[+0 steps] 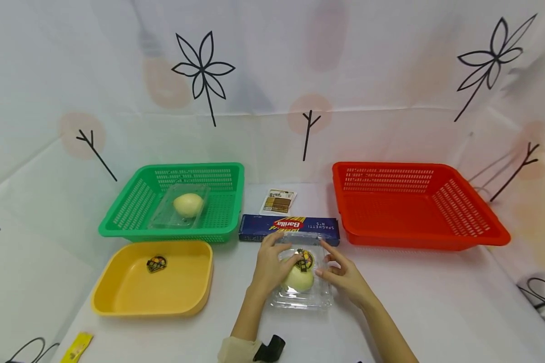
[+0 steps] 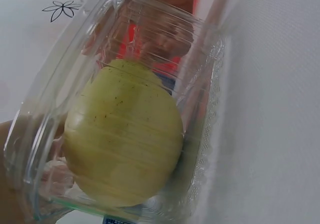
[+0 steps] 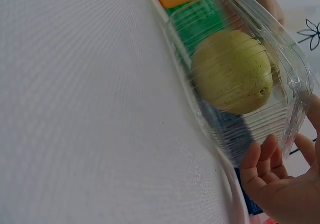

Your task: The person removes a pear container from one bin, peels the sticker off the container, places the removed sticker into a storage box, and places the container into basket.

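A clear plastic clamshell box (image 1: 320,297) with a pale green round fruit (image 2: 122,139) inside rests on the white table. A round, dark printed sticker (image 1: 305,260) lies on its lid above the fruit. My left hand (image 1: 271,262) lies over the box's left side, the thumb at the sticker and fingers on the lid towards the far edge. At the right side my right hand (image 1: 345,277) holds the box, its thumb by the lid and some fingers bent against the side wall (image 3: 260,159). The box partly hides the left fingers in the left wrist view.
Behind the box lie a blue spaghetti carton (image 1: 250,227) and a small brown-and-white packet (image 1: 278,202). A green basket (image 1: 118,217) holds another boxed fruit (image 1: 188,205); a yellow tray (image 1: 118,297) holds a sticker (image 1: 156,263). The red basket (image 1: 390,234) stands right, a yellow packet (image 1: 77,347) front left.
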Demonstrator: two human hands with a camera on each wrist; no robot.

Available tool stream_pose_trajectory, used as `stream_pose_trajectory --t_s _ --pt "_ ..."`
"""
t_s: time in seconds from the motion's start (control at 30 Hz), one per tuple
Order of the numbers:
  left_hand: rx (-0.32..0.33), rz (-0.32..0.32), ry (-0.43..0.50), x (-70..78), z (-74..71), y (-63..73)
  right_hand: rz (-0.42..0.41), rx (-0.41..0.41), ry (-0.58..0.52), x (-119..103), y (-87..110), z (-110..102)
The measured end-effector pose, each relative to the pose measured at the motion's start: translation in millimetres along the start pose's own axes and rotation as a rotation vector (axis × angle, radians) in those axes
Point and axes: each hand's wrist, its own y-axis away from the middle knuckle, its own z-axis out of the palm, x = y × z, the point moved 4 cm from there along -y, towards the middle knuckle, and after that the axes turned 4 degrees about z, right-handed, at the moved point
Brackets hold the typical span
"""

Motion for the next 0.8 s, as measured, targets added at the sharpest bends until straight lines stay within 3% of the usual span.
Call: stream_pose_trajectory --t_s 0.23,0.5,0.8 --pt "0.033 0.036 0.014 4.6 0.7 2.5 0.004 0.006 0.013 0 -0.4 0" --pt "0.059 0.024 0.04 7.2 3.4 4.5 0.014 0.002 -0.003 -4 0.9 1" --pt "-0.085 -0.051 -0.071 14.0 7.1 2.2 0.043 0.01 0.019 -2 1.6 0"
